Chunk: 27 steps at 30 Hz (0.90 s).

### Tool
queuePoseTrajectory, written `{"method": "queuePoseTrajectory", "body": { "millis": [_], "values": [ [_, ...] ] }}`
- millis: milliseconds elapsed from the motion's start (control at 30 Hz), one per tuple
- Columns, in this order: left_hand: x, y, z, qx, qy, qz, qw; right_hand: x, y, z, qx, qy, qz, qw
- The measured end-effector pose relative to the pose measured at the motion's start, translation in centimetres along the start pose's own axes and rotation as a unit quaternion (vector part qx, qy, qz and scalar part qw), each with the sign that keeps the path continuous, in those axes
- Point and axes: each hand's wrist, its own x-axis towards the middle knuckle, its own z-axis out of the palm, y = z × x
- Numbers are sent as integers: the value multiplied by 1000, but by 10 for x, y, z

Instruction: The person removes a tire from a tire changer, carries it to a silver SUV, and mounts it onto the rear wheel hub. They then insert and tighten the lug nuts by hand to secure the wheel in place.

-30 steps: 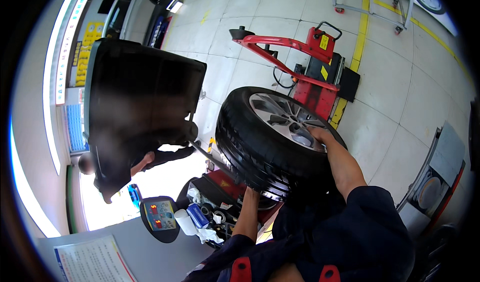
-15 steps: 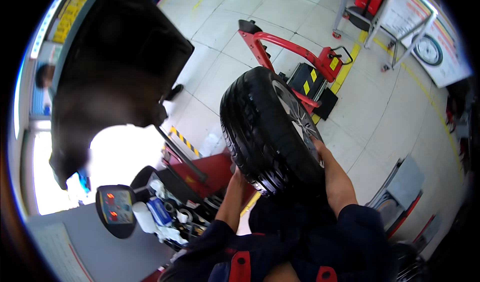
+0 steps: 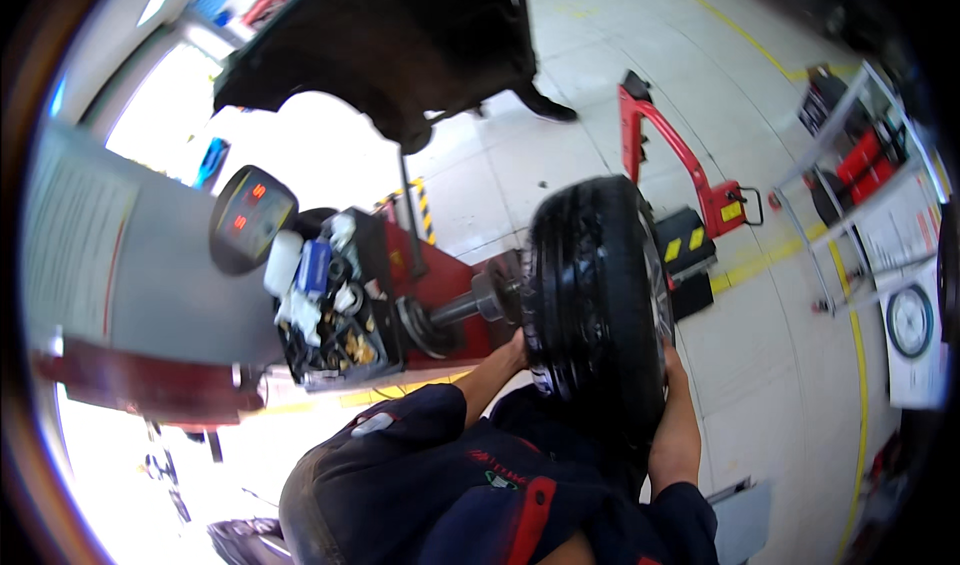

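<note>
A head-worn fisheye camera looks steeply down, taking in the hands (image 3: 671,362) nearby and the floor (image 3: 765,380) beyond.

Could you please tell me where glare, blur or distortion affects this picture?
In the head view, glare whites out the opening at upper left; the notice at far left is too smeared to read; the tire shows sheen on its tread; the yellow floor line at right bows.

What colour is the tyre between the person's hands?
The tyre is black; it shows best in the head view.
</note>
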Motion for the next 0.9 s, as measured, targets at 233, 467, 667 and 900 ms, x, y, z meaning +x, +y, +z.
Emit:
{"method": "queuePoseTrajectory", "body": {
  "millis": [233, 467, 667, 900],
  "values": [
    [-24, -128, 50, -7, 12, 90, 996, -40, 59, -80, 13, -73, 27, 997],
    [-55, -229, 80, -60, 41, 89, 993, -110, 88, -125, 7, -74, 59, 996],
    [-95, -270, 25, -93, 60, 102, 989, -137, 130, -108, 5, -91, 87, 992],
    [-203, -342, -70, -172, 122, 115, 971, -118, 221, -97, -33, -81, 138, 986]
  ]
}}
